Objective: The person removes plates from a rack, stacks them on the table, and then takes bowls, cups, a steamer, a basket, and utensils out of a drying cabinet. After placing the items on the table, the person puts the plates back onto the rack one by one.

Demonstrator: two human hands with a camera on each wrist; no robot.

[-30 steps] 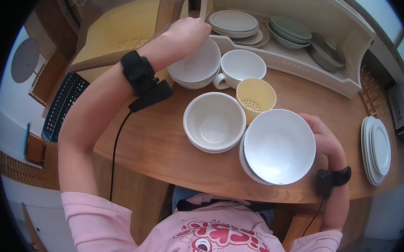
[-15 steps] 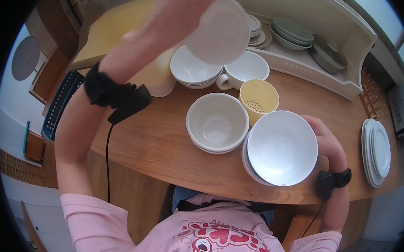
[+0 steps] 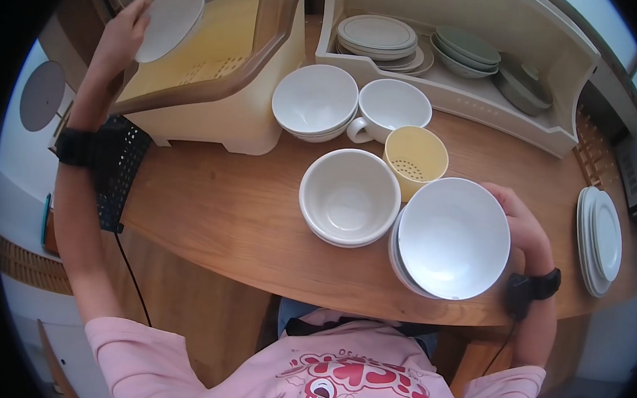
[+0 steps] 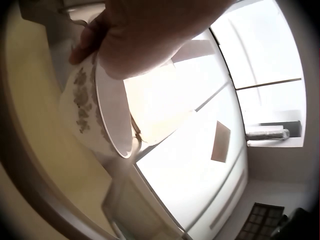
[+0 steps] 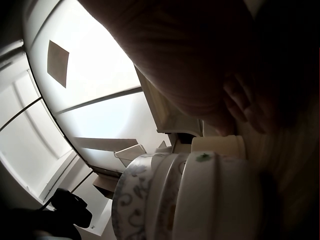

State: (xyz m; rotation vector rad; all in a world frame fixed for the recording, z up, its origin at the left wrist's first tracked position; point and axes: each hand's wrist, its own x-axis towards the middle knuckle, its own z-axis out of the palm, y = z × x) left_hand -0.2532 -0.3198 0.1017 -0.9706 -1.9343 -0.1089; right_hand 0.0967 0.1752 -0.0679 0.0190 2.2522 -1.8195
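Note:
My left hand [image 3: 120, 41] grips the rim of a white bowl [image 3: 173, 24], tilted on its side above the yellow interior of a large bin-like rack [image 3: 211, 125]. In the left wrist view, this bowl [image 4: 82, 107] shows a floral pattern outside, with fingers at its edge. My right hand [image 3: 520, 220] rests beside the far right side of stacked white bowls [image 3: 453, 238]; its fingertips are partly hidden in the head view. The right wrist view shows its fingers [image 5: 242, 100] loosely bent near the patterned stack [image 5: 160, 195].
Cream bowls [image 3: 349, 197], a yellow perforated cup [image 3: 416, 155], a white mug [image 3: 395, 104] and more white bowls [image 3: 315, 99] stand mid-table. Behind, a cream rack [image 3: 482, 99] holds plates and green dishes. White plates [image 3: 606, 236] stand far right; a black basket [image 3: 122, 167] is left.
My left hand has lifted a bowl from around the back-left bowl stack and carried it left over the yellow-lined rack. My right hand has stayed beside its stack.

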